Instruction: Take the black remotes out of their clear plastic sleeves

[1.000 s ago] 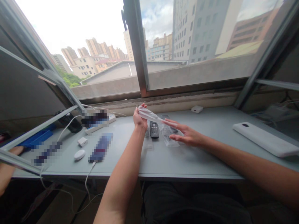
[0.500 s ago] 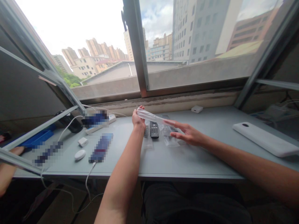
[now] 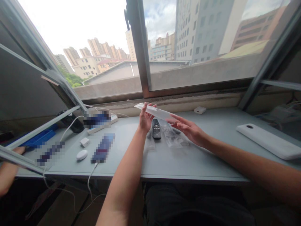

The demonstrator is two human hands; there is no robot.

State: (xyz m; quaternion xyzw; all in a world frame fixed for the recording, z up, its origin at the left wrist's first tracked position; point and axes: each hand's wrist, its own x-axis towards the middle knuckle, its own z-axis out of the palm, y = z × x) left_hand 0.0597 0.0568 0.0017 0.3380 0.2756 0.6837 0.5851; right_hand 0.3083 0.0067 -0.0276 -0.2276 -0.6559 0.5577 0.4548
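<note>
A clear, flat plastic bag [image 3: 160, 113] stretches between my hands above the desk. My left hand [image 3: 145, 119] grips its far left end, thumb on top and fingers behind. At the near right end, my right hand [image 3: 190, 128] has its fingertips on the bag; they show pale through the film, and the thumb lies close to the fingers. Beneath the bag, a black remote control [image 3: 156, 129] lies on the desk, its upper end close under the film. Crumpled clear plastic packaging [image 3: 172, 138] lies right of the remote, with dark contents I cannot make out, and more plastic [image 3: 150, 142] lies to its left.
On the grey desk [image 3: 197, 163], a white power bank-like object [image 3: 265, 141] lies right and a white adapter [image 3: 200, 110] stands at the back. Left are a phone [image 3: 103, 147] on a cable, a white oval case [image 3: 81, 155], a charger [image 3: 85, 142] and another person's arm [image 3: 8, 172].
Both hands and the bag have shifted slightly right. The bag is now spread wider and flatter, and my right thumb has come nearer its fingers.
</note>
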